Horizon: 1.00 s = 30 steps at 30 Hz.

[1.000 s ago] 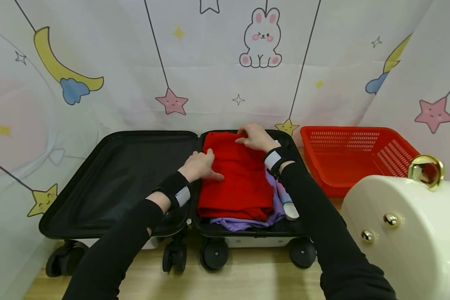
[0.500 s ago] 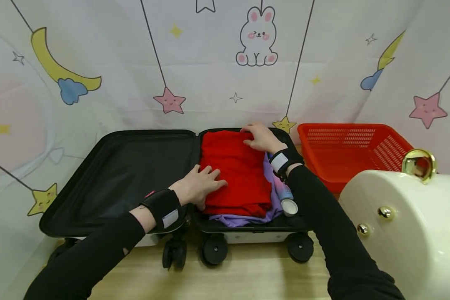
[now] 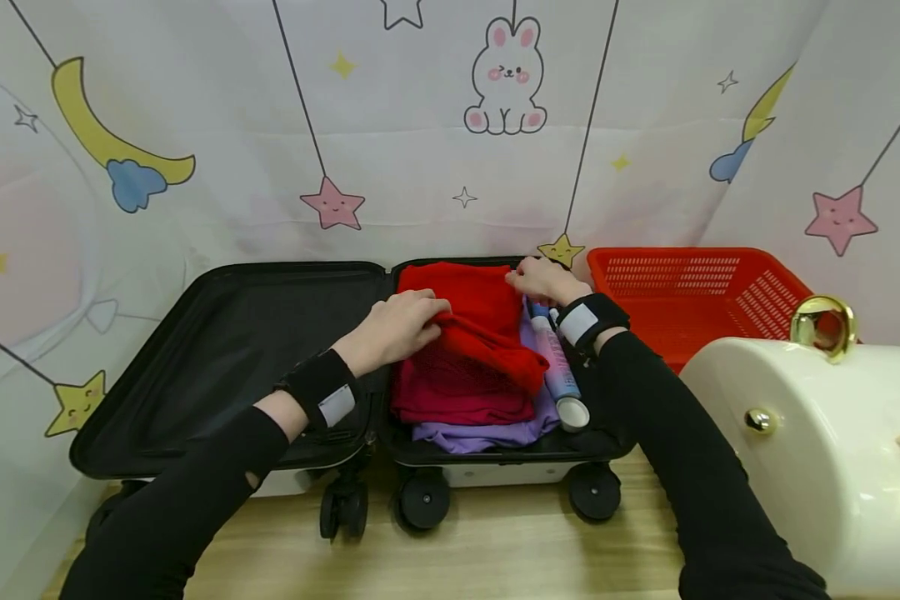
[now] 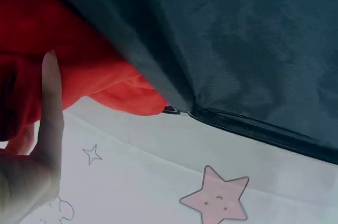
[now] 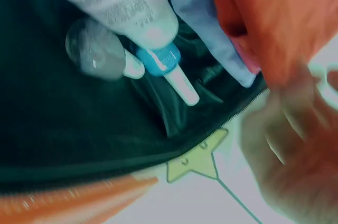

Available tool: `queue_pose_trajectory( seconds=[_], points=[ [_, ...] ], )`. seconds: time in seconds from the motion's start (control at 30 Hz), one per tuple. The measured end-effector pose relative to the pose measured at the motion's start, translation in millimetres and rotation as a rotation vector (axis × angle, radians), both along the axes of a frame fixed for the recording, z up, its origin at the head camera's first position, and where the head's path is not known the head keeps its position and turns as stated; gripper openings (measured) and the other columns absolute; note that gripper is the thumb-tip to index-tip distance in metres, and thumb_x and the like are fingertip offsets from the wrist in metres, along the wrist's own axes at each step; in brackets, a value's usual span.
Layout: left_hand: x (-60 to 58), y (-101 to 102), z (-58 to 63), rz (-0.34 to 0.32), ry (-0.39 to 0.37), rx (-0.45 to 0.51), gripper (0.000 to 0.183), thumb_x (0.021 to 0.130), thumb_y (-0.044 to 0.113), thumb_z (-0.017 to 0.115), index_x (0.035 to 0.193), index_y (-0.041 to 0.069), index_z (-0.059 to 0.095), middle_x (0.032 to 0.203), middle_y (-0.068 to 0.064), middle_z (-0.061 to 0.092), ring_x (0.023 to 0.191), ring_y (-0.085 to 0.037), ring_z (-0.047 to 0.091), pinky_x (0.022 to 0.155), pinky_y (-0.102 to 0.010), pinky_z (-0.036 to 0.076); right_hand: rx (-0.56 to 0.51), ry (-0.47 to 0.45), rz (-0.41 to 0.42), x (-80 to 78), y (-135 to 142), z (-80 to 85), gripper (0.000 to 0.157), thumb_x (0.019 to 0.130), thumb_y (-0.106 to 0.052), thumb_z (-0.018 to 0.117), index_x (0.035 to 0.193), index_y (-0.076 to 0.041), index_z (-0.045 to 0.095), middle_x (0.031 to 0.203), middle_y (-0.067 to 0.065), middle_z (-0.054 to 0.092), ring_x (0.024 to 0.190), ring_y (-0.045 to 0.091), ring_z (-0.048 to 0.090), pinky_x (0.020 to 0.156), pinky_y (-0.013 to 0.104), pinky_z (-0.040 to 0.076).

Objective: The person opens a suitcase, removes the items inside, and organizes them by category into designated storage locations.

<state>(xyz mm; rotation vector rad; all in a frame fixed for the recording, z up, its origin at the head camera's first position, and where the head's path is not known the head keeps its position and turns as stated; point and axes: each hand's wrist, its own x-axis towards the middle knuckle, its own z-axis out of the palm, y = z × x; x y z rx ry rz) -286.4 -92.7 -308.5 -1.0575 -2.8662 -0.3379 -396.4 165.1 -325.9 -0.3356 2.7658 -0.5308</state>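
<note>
My left hand (image 3: 399, 329) pinches the near edge of a folded red garment (image 3: 461, 287) and holds that edge raised in the open suitcase's right half (image 3: 495, 461). In the left wrist view, a finger (image 4: 52, 89) lies along the red cloth. My right hand (image 3: 549, 282) pinches the garment's far right edge; it is blurred in the right wrist view. Below lies a darker red folded cloth (image 3: 457, 396), on top of a purple cloth (image 3: 468, 435). A pink and blue spray can (image 3: 558, 367) lies along their right side.
The suitcase's left half (image 3: 247, 358) lies flat and open, lined in black. Two small bottles, one clear (image 5: 95, 49) and one blue (image 5: 161, 60), lie by the can. A red basket (image 3: 667, 321) and a glossy white case (image 3: 795, 450) stand at the right.
My left hand has taken hold of the red garment's near edge and lifted it back, uncovering the darker red cloth. My right hand has moved slightly right to the garment's far corner.
</note>
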Motion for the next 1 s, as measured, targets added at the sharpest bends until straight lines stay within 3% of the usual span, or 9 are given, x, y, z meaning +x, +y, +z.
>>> queue_pose_trajectory(
  seconds=[0.13,0.3,0.37,0.47,0.53,0.6,0.73,0.83,1.0],
  points=[
    [-6.3,-0.3,1.5,0.031,-0.055,0.168,0.019,0.096,0.004,0.059,0.112,0.001,0.069,0.106,-0.016,0.068,0.095,-0.028,0.060,0.079,-0.039,0.052,-0.024,-0.374,-0.028,13.0,9.8,6.5,0.061,0.106,-0.051,0.033,0.133,0.000,0.054,0.073,0.006,0.066,0.060,0.017,0.065,0.064,0.033,0.060],
    [-10.4,2.8,0.1,0.155,-0.146,0.425,0.026,0.097,0.003,0.053,0.116,0.000,0.071,0.101,-0.015,0.068,0.069,-0.019,0.050,0.064,-0.027,0.041,-0.099,-0.604,-0.074,23.3,22.1,1.3,0.084,0.101,-0.068,0.026,0.162,-0.012,0.011,0.084,0.012,0.070,0.061,0.017,0.072,0.066,0.032,0.061],
    [-10.2,6.4,0.1,0.224,-0.202,0.537,0.030,0.099,0.005,0.049,0.117,0.003,0.072,0.083,-0.008,0.063,0.056,-0.014,0.038,0.056,-0.023,0.032,-0.181,-0.703,-0.072,26.1,24.4,-4.0,0.086,0.099,-0.070,0.024,0.162,-0.014,0.007,0.096,0.015,0.068,0.068,0.020,0.074,0.070,0.033,0.062],
    [-9.4,14.3,-0.2,0.346,-0.278,0.696,0.032,0.099,0.009,0.045,0.114,0.009,0.074,0.065,0.002,0.048,0.050,-0.010,0.029,0.052,-0.022,0.026,-0.297,-0.823,-0.050,29.5,24.3,-12.0,0.080,0.101,-0.068,0.024,0.158,-0.013,0.019,0.108,0.019,0.067,0.076,0.025,0.076,0.076,0.037,0.062],
    [-8.5,21.2,-0.3,0.439,-0.318,0.800,0.029,0.099,0.014,0.047,0.109,0.009,0.074,0.068,0.002,0.046,0.059,-0.011,0.038,0.059,-0.022,0.030,-0.353,-0.844,-0.025,31.1,23.2,-15.0,0.069,0.104,-0.060,0.026,0.153,-0.011,0.026,0.108,0.019,0.069,0.078,0.026,0.076,0.077,0.039,0.062],
    [-6.5,28.5,-0.5,0.547,-0.379,0.910,0.028,0.098,0.023,0.053,0.117,0.009,0.069,0.095,-0.004,0.055,0.086,-0.016,0.049,0.075,-0.025,0.038,-0.375,-0.809,0.008,32.4,21.1,-16.5,0.056,0.107,-0.046,0.032,0.150,-0.009,0.027,0.100,0.019,0.073,0.075,0.026,0.076,0.074,0.039,0.063],
    [-1.0,40.9,-1.5,0.766,-0.561,1.077,0.082,0.093,0.048,0.065,0.156,0.012,0.027,0.156,-0.013,0.016,0.144,-0.029,0.027,0.117,-0.039,0.030,-0.396,-0.730,0.023,35.5,13.6,-15.8,0.060,0.104,-0.027,0.047,0.153,-0.007,0.020,0.096,0.016,0.071,0.076,0.024,0.073,0.073,0.039,0.063],
    [2.5,47.0,-3.4,0.868,-0.673,1.151,0.117,0.087,0.059,0.069,0.161,0.015,-0.009,0.166,-0.017,-0.006,0.156,-0.033,0.013,0.127,-0.046,0.020,-0.368,-0.692,-0.012,38.4,6.2,-14.2,0.075,0.100,-0.038,0.057,0.154,-0.005,0.018,0.099,0.011,0.063,0.077,0.021,0.068,0.071,0.035,0.062],
    [5.0,54.0,-8.1,0.934,-0.670,1.254,0.132,0.076,0.054,0.082,0.162,0.012,-0.009,0.169,-0.016,0.000,0.157,-0.029,0.013,0.126,-0.049,0.022,-0.299,-0.617,-0.011,41.9,-2.9,-11.2,0.059,0.099,-0.044,0.059,0.132,-0.002,0.036,0.097,0.008,0.052,0.075,0.020,0.061,0.069,0.033,0.061]
  ],
)
